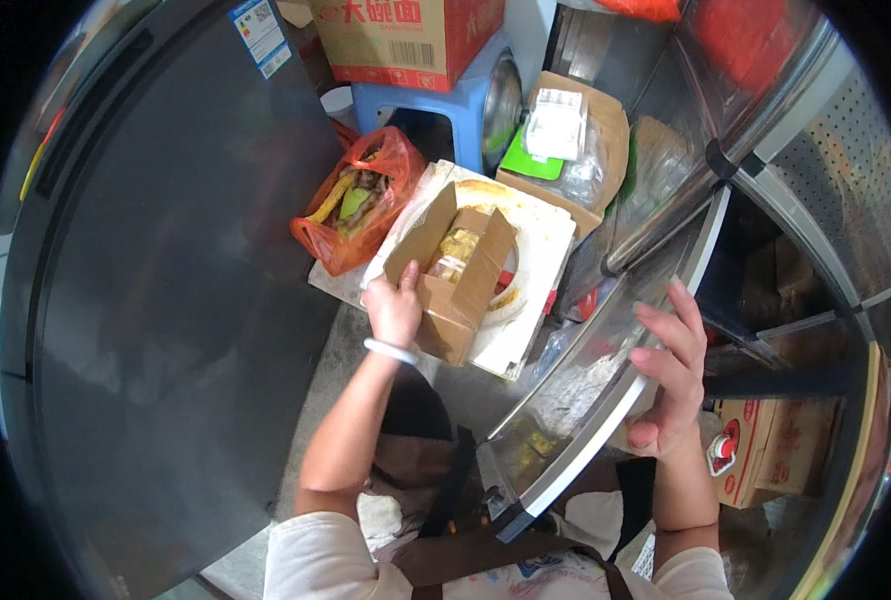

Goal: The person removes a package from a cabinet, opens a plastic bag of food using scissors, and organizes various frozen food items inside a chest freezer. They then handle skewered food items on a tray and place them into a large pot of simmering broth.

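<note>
My left hand (395,308) grips the near-left side of a small brown cardboard box (444,325), its thumb on the upper edge. The box's flaps stand up, and yellow plastic-wrapped goods (456,252) show inside; I cannot make out what they are. Under the box is a stained whitish board (541,232) with a round, ring-like mark. On the right, my right hand (674,375) is raised with fingers apart and bent, holding nothing visible. It is close to the pale edge of a glass-sided cabinet door (606,425); whether it touches is unclear.
A red plastic bag (358,205) of food scraps sits left of the board. Behind stand a blue stool (406,98) bearing a red-and-tan carton (396,45), and an open carton (606,120) of packaging. A large dark panel (176,300) fills the left; shelves with cartons (756,440) are right.
</note>
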Demonstrator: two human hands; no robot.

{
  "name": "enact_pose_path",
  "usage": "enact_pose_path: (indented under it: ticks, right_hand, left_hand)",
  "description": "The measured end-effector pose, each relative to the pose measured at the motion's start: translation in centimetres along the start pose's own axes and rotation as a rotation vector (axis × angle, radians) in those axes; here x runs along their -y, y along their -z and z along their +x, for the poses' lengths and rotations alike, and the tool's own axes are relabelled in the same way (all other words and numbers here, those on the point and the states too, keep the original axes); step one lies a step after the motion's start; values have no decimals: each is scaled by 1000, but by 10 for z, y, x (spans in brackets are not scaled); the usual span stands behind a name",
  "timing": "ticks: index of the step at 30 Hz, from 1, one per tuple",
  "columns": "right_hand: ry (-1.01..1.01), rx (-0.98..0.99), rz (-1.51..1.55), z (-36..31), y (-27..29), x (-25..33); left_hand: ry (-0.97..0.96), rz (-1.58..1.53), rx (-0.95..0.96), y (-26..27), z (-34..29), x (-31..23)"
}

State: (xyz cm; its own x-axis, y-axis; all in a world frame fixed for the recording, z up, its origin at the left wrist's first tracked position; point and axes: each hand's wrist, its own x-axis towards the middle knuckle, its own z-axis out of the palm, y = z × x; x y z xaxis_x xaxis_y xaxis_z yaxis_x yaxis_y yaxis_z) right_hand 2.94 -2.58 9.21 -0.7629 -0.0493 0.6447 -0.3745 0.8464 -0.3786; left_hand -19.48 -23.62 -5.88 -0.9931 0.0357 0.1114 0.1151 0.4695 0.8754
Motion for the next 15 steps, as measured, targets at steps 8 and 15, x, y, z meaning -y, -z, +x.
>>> enact_pose_path:
  ticks: [8,15]
  right_hand:
    - [36,6,17,-7,7,-8]
    - [57,42,6,25,-13,-4]
  left_hand:
    - [-263,141,-17,33,-27,-49]
    - [-564,327,-127,131,-3,-117]
